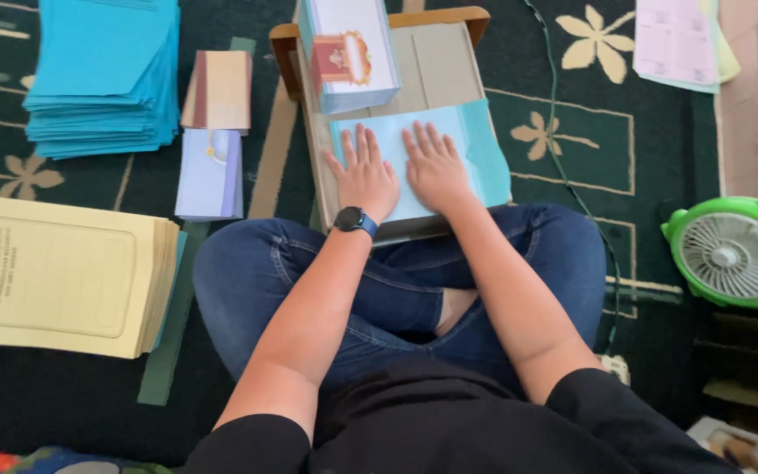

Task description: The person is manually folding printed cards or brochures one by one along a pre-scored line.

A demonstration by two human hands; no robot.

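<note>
hands: left hand [366, 174] and right hand [436, 165] lay side by side, palms down, fingers spread flat, gripping nothing, both pressing on a blue sheet [484, 149]. a dark watch [354, 220] sat on the left wrist.
blue sheet: lay across the near end of a small wooden desk [436, 66], just above the person's crossed legs in jeans [239, 272]; its right edge hung past the desk side.
cards [348, 53]: white stack with a red and gold emblem, stood on the desk's far end, just beyond the sheet.
blue stack [103, 75]: pile of blue sheets, on the carpet [563, 162] at far left.
yellow stack [54, 272]: pile of yellow folders, near left of the knee.
between them: a brown-edged packet [219, 88] and a lilac packet [210, 174], end to end.
fan [734, 253]: green, on the right, well apart from the desk.
cable [563, 167]: ran down the carpet right of the desk.
</note>
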